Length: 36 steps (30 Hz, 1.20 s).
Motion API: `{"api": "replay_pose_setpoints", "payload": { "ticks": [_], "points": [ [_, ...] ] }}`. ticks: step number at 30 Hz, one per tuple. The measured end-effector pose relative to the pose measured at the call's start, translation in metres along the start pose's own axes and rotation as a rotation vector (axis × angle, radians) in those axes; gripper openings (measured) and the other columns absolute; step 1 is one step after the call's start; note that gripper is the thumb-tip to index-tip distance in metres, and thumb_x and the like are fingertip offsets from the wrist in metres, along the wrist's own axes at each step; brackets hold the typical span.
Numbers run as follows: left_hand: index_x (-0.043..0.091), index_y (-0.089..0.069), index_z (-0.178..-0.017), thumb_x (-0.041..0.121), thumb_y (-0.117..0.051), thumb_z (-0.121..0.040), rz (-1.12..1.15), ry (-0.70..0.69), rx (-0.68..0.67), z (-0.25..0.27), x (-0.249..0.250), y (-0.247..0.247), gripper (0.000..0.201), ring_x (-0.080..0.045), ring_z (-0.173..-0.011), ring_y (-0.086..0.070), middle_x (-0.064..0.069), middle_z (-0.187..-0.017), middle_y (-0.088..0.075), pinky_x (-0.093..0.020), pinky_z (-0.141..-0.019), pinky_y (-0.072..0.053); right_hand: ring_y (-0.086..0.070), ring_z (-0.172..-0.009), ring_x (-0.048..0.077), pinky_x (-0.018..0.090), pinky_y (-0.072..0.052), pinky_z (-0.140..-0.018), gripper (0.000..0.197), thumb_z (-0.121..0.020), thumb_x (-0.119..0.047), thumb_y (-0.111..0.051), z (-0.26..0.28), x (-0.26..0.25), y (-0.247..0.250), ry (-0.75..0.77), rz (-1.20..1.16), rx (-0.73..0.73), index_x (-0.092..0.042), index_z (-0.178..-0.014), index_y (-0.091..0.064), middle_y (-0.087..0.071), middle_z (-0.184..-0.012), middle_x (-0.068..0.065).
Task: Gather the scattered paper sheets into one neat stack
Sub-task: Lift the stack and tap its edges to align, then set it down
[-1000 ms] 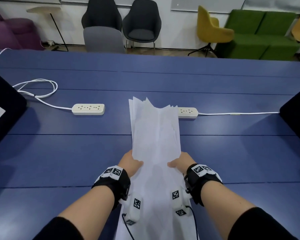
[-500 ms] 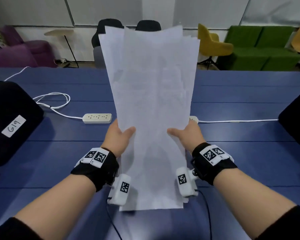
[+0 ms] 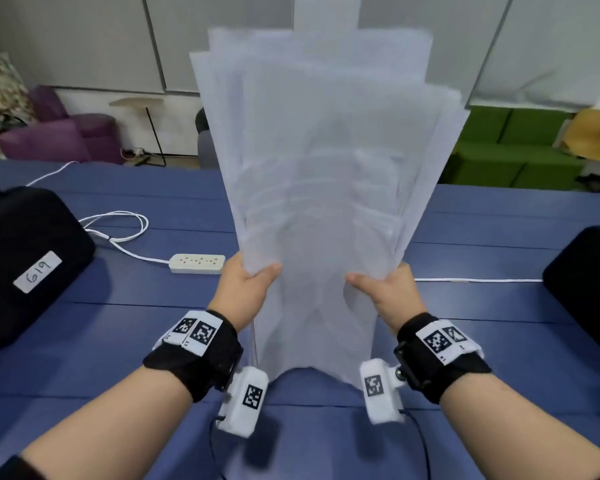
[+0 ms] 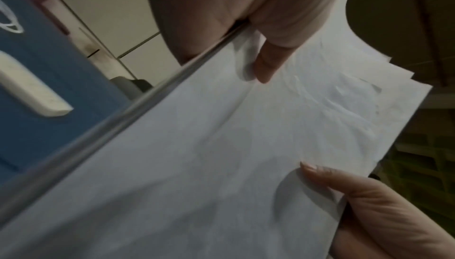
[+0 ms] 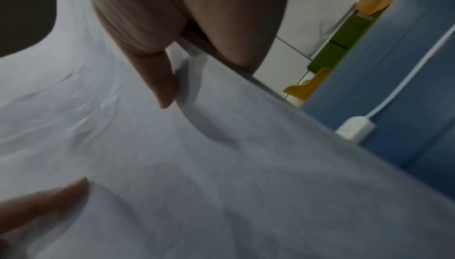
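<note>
A bundle of several white paper sheets [image 3: 326, 188] stands upright in the air above the blue table [image 3: 118, 341], its top edges fanned and uneven, its bottom edge curved. My left hand [image 3: 248, 289] grips the bundle's left edge, thumb on the near face. My right hand [image 3: 387, 292] grips the right edge the same way. In the left wrist view the paper sheets [image 4: 246, 146] fill the frame with my left hand [image 4: 265, 56] pinching one edge. The right wrist view shows the paper sheets [image 5: 221, 165] and my right hand [image 5: 157, 72] pinching them. The fingers behind the sheets are hidden.
A white power strip [image 3: 197, 264] with a coiled cord lies left of the sheets; a second white cord [image 3: 475, 280] runs right. Black cases sit at the left [image 3: 25, 265] and right [image 3: 589, 289] table edges. Chairs and a green sofa [image 3: 506, 150] stand beyond the table.
The sheets went from lying flat on the table to standing upright, then rose clear of the surface; both hands moved up and forward with them.
</note>
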<state>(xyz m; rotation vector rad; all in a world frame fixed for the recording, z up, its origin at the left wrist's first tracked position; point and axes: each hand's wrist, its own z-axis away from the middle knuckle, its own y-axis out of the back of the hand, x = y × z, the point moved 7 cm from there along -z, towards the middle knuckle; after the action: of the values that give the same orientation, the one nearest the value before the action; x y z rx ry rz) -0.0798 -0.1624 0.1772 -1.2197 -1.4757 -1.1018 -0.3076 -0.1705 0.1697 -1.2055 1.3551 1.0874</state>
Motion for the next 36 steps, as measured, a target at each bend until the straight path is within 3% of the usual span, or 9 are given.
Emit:
{"api": "replay_pose_setpoints", "payload": {
  "ticks": [2, 4, 7, 9, 16, 20, 26, 32, 36],
  "points": [
    [0.035, -0.064, -0.091, 0.005, -0.06, -0.089, 0.008, 0.059, -0.01, 0.009, -0.02, -0.003, 0.031, 0.007, -0.086, -0.065, 0.015, -0.096, -0.068, -0.021, -0.08, -0.048, -0.07, -0.072, 0.003, 0.011, -0.052, -0.065, 0.028, -0.077, 0.012, -0.066, 0.009, 0.021, 0.002, -0.049, 0.001, -0.007, -0.006, -0.098, -0.066, -0.069, -0.087, -0.001],
    [0.036, -0.064, -0.089, 0.005, -0.061, -0.089, 0.009, 0.086, -0.016, 0.013, -0.031, -0.006, 0.031, 0.01, -0.081, -0.065, 0.017, -0.093, -0.069, -0.02, -0.079, -0.049, -0.068, -0.067, -0.006, 0.006, -0.05, -0.062, 0.03, -0.078, 0.012, -0.066, 0.012, 0.032, 0.005, -0.068, -0.008, -0.001, -0.008, -0.1, -0.064, -0.069, -0.088, -0.003],
    [0.035, -0.066, -0.086, 0.005, -0.063, -0.087, 0.015, 0.096, -0.019, 0.013, -0.034, -0.007, 0.03, 0.005, -0.082, -0.067, 0.014, -0.091, -0.07, -0.022, -0.079, -0.05, -0.069, -0.076, 0.006, 0.01, -0.052, -0.065, 0.03, -0.076, 0.011, -0.068, 0.01, 0.037, 0.01, -0.076, -0.023, 0.005, -0.011, -0.096, -0.066, -0.071, -0.09, 0.0],
    [0.033, -0.066, -0.087, 0.004, -0.064, -0.086, 0.022, 0.102, -0.02, 0.011, -0.035, -0.006, 0.029, -0.005, -0.088, -0.068, 0.011, -0.092, -0.071, -0.027, -0.082, -0.052, -0.07, -0.079, 0.01, 0.014, -0.053, -0.067, 0.031, -0.074, 0.011, -0.069, 0.009, 0.04, 0.012, -0.078, -0.049, 0.017, -0.008, -0.098, -0.068, -0.072, -0.091, 0.002],
    [0.021, -0.07, -0.095, 0.014, -0.069, -0.076, 0.091, 0.152, -0.024, 0.009, -0.048, -0.001, 0.021, -0.023, -0.098, -0.071, -0.004, -0.1, -0.075, -0.039, -0.088, -0.055, -0.072, -0.079, 0.011, 0.02, -0.056, -0.069, 0.033, -0.066, 0.011, -0.074, 0.005, 0.047, 0.012, -0.082, -0.154, -0.011, -0.013, -0.089, -0.07, -0.077, -0.083, -0.002],
    [0.015, -0.07, -0.1, 0.019, -0.068, -0.069, 0.141, 0.205, -0.042, 0.013, -0.065, -0.002, 0.031, -0.023, -0.098, -0.072, -0.004, -0.101, -0.076, -0.038, -0.086, -0.056, -0.071, -0.077, 0.013, 0.023, -0.057, -0.071, 0.033, -0.055, -0.004, -0.073, 0.005, 0.06, 0.013, -0.134, -0.146, -0.014, -0.011, -0.087, -0.071, -0.077, -0.08, -0.002],
    [0.013, -0.07, -0.097, 0.019, -0.072, -0.066, 0.12, 0.243, -0.04, 0.019, -0.087, 0.001, 0.031, -0.024, -0.094, -0.072, -0.005, -0.097, -0.077, -0.04, -0.086, -0.056, -0.068, -0.065, 0.016, 0.028, -0.055, -0.066, 0.03, -0.051, -0.002, -0.068, 0.005, 0.074, 0.018, -0.19, -0.138, 0.029, -0.007, -0.081, -0.069, -0.074, -0.068, -0.002],
    [0.01, -0.071, -0.1, 0.024, -0.077, -0.061, 0.114, 0.258, -0.088, 0.021, -0.099, 0.004, 0.042, -0.026, -0.098, -0.072, -0.007, -0.1, -0.077, -0.043, -0.089, -0.056, -0.067, -0.068, 0.018, 0.025, -0.055, -0.068, 0.027, -0.052, -0.001, -0.065, 0.004, 0.075, 0.018, -0.171, -0.116, 0.007, -0.008, -0.077, -0.07, -0.072, -0.069, -0.001],
    [0.01, -0.071, -0.102, 0.023, -0.078, -0.063, 0.113, 0.263, -0.124, 0.022, -0.098, 0.004, 0.041, -0.025, -0.098, -0.072, -0.006, -0.101, -0.077, -0.046, -0.091, -0.055, -0.067, -0.074, 0.024, 0.033, -0.054, -0.075, 0.029, -0.052, -0.001, -0.065, 0.004, 0.078, 0.019, -0.188, -0.125, 0.02, -0.004, -0.081, -0.069, -0.072, -0.075, 0.006]
  ]
}}
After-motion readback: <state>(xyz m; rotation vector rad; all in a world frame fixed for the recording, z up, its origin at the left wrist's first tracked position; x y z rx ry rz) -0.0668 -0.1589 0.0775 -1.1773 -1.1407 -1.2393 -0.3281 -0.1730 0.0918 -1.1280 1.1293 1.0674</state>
